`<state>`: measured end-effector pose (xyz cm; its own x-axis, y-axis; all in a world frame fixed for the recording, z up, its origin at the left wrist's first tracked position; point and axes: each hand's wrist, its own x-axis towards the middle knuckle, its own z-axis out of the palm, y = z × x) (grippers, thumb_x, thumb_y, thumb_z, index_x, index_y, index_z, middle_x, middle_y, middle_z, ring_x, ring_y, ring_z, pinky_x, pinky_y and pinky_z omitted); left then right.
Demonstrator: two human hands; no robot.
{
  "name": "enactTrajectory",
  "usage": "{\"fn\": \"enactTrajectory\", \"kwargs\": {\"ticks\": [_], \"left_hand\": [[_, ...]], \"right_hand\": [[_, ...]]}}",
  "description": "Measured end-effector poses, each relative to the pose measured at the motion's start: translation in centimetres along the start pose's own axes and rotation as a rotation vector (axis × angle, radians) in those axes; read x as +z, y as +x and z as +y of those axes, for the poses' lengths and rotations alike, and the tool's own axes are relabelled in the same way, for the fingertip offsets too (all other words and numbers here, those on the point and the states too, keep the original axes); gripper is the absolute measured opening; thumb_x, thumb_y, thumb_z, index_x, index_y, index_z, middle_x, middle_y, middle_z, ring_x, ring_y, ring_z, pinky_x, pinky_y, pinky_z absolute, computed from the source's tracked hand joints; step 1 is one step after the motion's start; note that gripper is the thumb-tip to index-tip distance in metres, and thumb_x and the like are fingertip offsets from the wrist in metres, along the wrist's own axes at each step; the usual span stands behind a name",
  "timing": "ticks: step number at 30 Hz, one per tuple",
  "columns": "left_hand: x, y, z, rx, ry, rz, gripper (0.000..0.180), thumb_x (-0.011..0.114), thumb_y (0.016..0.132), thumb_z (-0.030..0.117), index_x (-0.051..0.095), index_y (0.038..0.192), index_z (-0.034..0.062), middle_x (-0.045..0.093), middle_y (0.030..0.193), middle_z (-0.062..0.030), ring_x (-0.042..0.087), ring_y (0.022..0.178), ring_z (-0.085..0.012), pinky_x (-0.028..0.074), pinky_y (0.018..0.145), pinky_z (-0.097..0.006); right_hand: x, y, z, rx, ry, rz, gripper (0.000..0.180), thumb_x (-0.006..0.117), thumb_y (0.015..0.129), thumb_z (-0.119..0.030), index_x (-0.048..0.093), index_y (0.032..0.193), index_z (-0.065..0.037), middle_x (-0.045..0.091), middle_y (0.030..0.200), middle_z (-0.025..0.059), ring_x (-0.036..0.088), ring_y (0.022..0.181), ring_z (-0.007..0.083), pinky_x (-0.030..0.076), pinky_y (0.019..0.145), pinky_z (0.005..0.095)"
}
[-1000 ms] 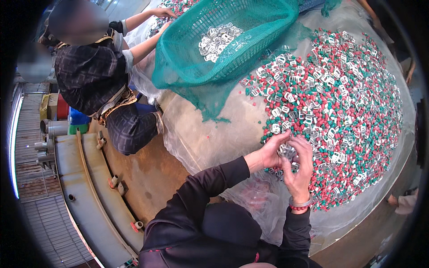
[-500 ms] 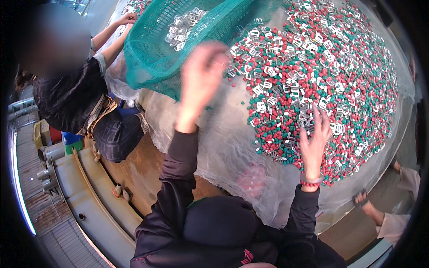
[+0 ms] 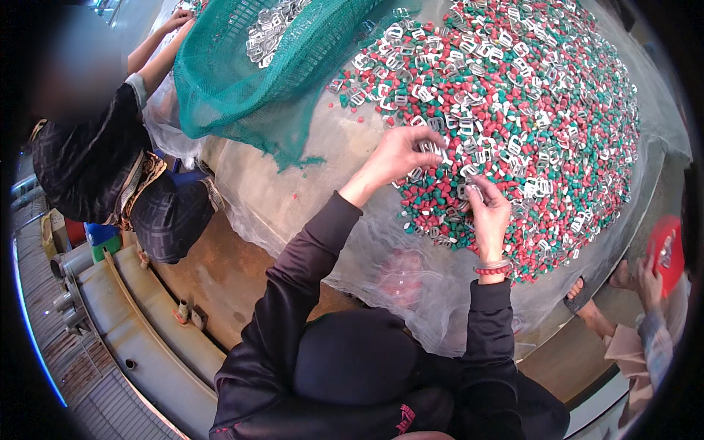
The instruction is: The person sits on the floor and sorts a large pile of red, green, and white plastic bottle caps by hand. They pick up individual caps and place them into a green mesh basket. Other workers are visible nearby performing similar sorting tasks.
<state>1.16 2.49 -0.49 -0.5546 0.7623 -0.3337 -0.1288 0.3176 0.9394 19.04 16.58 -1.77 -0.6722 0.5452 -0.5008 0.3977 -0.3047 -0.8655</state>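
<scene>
A wide heap of small red, green and white cone-like pieces is mixed with flat silver metal buckles. At the heap's near left edge my left hand curls its thumb and fingers around a metal buckle. Lower and to the right, my right hand, with a red bead bracelet at the wrist, pinches another metal buckle at its fingertips. A green mesh net lines a basket at the upper left, where a pile of silver buckles lies inside.
Translucent sheeting drapes beneath the heap and hangs over the near edge. On the left sits a co-worker in dark clothes, hands at the far side of the net. Another person's hand at the right holds a red dish-like thing with metal pieces.
My left hand has come from beside the net down and right to the heap. My right hand has shifted slightly left, fingers now pinched. At the right, a red dish-like thing has come into view.
</scene>
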Motion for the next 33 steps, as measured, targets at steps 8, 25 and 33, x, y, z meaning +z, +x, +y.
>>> {"fn": "enactTrajectory", "kwargs": {"ticks": [8, 25, 33], "left_hand": [[-4.1, -1.8, 1.8, -0.180, -0.852, -0.186, 0.024, 0.067, 0.089, 0.010, 0.057, 0.110, 0.0050, 0.060, 0.091, -0.0042, 0.067, 0.098, -0.0205, 0.055, 0.085, -0.030], [-1.3, -1.3, 1.3, -0.054, -0.530, -0.055, 0.025, 0.053, 0.097, 0.031, 0.050, 0.088, 0.0075, 0.042, 0.073, 0.0008, 0.040, 0.058, -0.0126, 0.034, 0.043, -0.021], [-1.4, -1.7, 2.9, -0.159, -0.779, -0.123, 0.023, 0.057, 0.091, 0.018, 0.059, 0.110, 0.0048, 0.058, 0.091, -0.0050, 0.052, 0.069, -0.0102, 0.037, 0.042, -0.020]], "right_hand": [[-0.9, -1.1, -3.3, 0.130, 0.775, -0.193, 0.021, 0.057, 0.095, -0.021, 0.059, 0.106, -0.003, 0.064, 0.095, 0.0073, 0.064, 0.087, 0.0221, 0.058, 0.070, 0.0359], [0.6, 4.0, -1.1, -0.417, -0.847, 0.067, 0.025, 0.071, 0.082, -0.012, 0.060, 0.104, -0.005, 0.060, 0.077, 0.0102, 0.061, 0.071, 0.0266, 0.047, 0.063, 0.0392], [-0.2, 0.2, -2.2, 0.118, 0.576, -0.100, 0.013, 0.069, 0.087, -0.007, 0.063, 0.096, -0.003, 0.063, 0.080, 0.0006, 0.056, 0.067, 0.0067, 0.048, 0.055, 0.0216]]}}
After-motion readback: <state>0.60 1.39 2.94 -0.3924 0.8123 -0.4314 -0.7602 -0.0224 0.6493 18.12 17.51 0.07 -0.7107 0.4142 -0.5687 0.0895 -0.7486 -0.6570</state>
